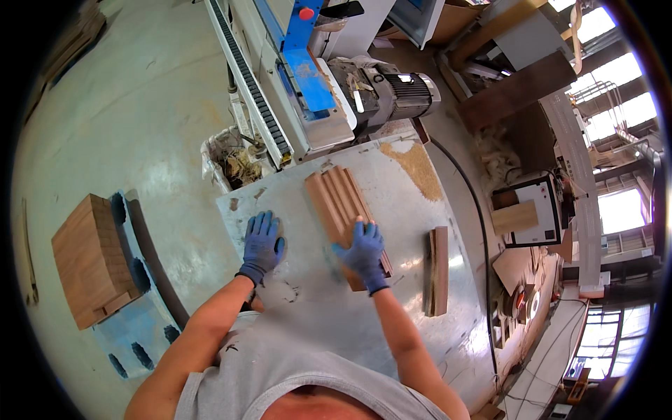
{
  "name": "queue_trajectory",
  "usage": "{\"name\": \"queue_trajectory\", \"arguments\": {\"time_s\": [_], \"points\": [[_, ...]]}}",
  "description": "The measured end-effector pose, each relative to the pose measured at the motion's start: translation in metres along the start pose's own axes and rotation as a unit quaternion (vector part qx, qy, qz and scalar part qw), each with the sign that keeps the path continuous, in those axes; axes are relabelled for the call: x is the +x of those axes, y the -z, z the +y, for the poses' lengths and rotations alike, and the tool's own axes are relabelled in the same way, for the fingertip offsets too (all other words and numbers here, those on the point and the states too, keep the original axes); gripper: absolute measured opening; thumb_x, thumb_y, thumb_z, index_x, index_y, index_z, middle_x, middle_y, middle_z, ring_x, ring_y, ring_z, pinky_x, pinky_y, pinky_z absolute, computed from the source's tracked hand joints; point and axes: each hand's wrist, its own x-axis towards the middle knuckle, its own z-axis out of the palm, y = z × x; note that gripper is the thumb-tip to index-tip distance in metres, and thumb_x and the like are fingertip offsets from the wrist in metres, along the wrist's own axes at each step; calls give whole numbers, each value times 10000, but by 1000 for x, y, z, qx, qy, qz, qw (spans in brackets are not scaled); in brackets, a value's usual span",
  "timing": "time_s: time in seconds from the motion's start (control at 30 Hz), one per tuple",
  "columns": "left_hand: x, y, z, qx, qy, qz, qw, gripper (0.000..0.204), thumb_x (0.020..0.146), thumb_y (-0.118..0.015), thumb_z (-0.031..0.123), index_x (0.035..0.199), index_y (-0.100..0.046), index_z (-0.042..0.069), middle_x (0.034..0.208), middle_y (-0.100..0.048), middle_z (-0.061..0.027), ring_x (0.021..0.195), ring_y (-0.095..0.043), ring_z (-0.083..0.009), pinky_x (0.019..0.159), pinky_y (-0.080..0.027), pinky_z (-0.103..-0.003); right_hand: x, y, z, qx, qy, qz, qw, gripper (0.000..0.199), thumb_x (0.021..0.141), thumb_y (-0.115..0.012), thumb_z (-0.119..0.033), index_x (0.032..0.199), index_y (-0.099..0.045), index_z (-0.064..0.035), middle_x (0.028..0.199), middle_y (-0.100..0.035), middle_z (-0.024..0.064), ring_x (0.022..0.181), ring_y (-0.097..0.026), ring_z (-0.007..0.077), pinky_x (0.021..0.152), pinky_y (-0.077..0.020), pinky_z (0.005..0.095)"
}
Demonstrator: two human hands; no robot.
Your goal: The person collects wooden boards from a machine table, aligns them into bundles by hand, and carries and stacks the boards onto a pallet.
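Note:
Both my hands wear blue-grey work gloves. My left hand (262, 248) lies flat on the metal tabletop (308, 262), fingers stretched out, with nothing held. To its right is a small group of reddish-brown wooden strips (334, 199), laid side by side and running away from me. My right hand (364, 253) rests over the near part of these strips, fingers and thumb spread. It covers part of the wood below. Further right, a couple of narrow wooden strips (438, 271) lie together on the table.
Beyond the table stands a machine with a blue panel (308, 78) and a motor (409, 95). Sawdust (416, 168) covers the far right corner. A waste bin (238, 162) stands by the far left corner. Stacked wood blocks (91, 259) sit on a blue pallet (133, 343) at left.

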Motion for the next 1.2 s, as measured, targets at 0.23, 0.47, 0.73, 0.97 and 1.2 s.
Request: {"name": "queue_trajectory", "arguments": {"time_s": [0.23,0.47,0.73,0.97,1.2], "points": [[15,-12,15,-46,11,26,999,526,863,-662,213,1334,-590,-11,1420,-558,-243,1356,-479,-424,1188,-323,-557,-27,-29,-25,-169,9,146,975,895,767,-803,-443,1498,-493,-30,1476,-429,370,1377,-401,525,1131,-319,652],[168,-67,114,-164,-257,26,952,353,875,-650,283,1138,-723,59,1226,-690,-156,1207,-587,-331,1147,-359,-513,-26,-41,-19,-182,3,135,974,931,739,-824,-498,1477,-513,-24,1497,-449,331,1403,-400,504,1124,-333,649],[128,-79,116,-18,-257,-81,963,268,899,-623,361,733,-726,179,777,-669,-98,894,-640,-288,1136,-323,-543,-61,-48,-13,-94,29,167,981,981,731,-839,-453,1445,-469,108,1467,-493,311,1371,-463,467,1151,-343,606],[46,-29,102,8,-214,-131,968,225,893,-647,374,848,-742,175,875,-663,-98,962,-612,-297,1195,-270,-587,-123,-37,-49,-131,48,46,989,1005,718,-843,-467,1490,-459,50,1528,-390,367,1385,-407,537,1141,-282,699],[5,6,89,-43,-133,-126,982,193,861,-695,319,880,-720,129,909,-639,-85,950,-582,-289,1196,-293,-562,-147,-47,-43,-126,122,5,984,1085,707,-856,-515,1537,-410,23,1549,-331,397,1420,-326,592,1127,-238,758]]}}
